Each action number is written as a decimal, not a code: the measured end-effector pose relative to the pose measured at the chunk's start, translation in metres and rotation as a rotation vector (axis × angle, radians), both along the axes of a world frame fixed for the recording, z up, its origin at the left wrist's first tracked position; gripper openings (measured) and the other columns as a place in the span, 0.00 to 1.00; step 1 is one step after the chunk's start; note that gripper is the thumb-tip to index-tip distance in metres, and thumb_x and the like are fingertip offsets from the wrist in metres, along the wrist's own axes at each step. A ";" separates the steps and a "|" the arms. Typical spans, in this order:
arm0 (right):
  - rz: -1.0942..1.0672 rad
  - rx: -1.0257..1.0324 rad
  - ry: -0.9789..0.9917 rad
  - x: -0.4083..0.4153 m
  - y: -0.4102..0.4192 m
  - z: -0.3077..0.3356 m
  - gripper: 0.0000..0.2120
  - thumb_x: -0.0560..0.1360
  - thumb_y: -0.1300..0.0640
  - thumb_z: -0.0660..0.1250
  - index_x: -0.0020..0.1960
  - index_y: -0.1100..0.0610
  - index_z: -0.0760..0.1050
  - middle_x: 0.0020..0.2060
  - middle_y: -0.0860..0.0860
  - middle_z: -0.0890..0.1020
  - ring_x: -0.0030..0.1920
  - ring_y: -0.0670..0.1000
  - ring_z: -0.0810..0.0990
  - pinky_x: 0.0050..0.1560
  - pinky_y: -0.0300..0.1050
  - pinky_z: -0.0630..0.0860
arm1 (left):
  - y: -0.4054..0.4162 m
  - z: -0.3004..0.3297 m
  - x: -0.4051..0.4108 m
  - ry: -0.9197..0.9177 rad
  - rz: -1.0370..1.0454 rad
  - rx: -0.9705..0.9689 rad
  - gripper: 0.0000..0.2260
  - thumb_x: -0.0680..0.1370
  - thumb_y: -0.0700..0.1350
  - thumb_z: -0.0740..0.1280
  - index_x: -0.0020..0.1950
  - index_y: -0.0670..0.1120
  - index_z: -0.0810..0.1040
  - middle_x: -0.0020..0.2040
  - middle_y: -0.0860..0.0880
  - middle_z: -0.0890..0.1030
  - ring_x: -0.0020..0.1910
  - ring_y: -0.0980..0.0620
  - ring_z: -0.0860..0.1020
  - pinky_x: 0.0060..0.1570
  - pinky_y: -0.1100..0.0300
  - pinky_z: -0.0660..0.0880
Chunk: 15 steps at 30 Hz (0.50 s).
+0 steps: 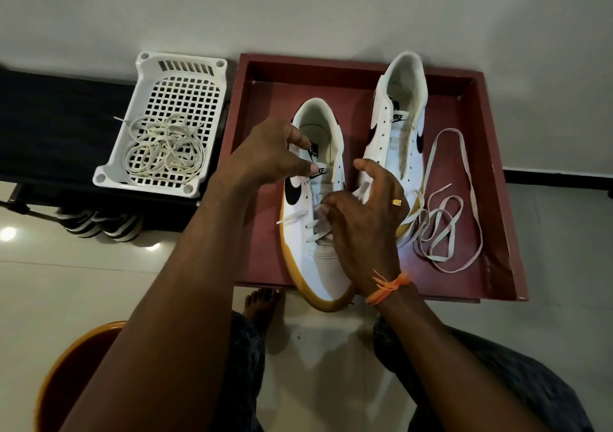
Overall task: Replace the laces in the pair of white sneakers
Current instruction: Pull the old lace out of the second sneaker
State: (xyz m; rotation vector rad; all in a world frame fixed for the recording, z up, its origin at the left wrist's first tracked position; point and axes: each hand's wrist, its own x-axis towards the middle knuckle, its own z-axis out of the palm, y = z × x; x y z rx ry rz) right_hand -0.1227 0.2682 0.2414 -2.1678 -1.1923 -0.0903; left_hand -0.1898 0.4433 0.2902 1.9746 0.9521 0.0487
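A dark red tray [491,179] sits on the floor and holds both sneakers. The left sneaker [315,265] lies near the tray's front edge, its toe overhanging the rim. It is partly laced: a white lace [292,217] crosses the lower eyelets, one free end sticking out to the left.

The left hand [268,152] hovers over this sneaker's collar, fingers loosely curled, fingertips at the tongue; whether they pinch anything cannot be told. The right hand [361,219] is over the eyelets, fingers curled round the lace. It wears a ring and an orange wrist thread.

The right sneaker [398,126] stands behind it, unlaced. A loose lace [464,199] lies coiled in the tray to its right.

A white basket [202,76], left of the tray, holds a tangle of laces [162,149].
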 end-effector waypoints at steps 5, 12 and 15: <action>-0.197 0.164 0.227 0.015 -0.001 0.006 0.05 0.74 0.54 0.68 0.44 0.53 0.82 0.62 0.58 0.70 0.64 0.59 0.69 0.62 0.49 0.67 | 0.000 0.001 -0.001 -0.001 0.007 -0.039 0.22 0.68 0.43 0.80 0.61 0.44 0.81 0.61 0.47 0.80 0.58 0.49 0.79 0.60 0.48 0.78; 0.078 -0.046 -0.091 0.003 0.000 0.003 0.16 0.74 0.59 0.69 0.62 0.51 0.79 0.74 0.64 0.61 0.73 0.63 0.61 0.70 0.57 0.62 | -0.002 0.003 0.000 0.024 0.023 -0.049 0.24 0.67 0.35 0.75 0.62 0.45 0.81 0.63 0.46 0.79 0.60 0.47 0.78 0.60 0.48 0.78; 0.121 -0.103 -0.022 0.005 0.001 -0.004 0.07 0.74 0.59 0.69 0.51 0.55 0.82 0.72 0.63 0.67 0.66 0.65 0.72 0.58 0.62 0.74 | 0.000 0.000 0.000 0.012 0.034 -0.070 0.24 0.67 0.33 0.74 0.62 0.44 0.81 0.61 0.45 0.79 0.58 0.46 0.78 0.58 0.47 0.79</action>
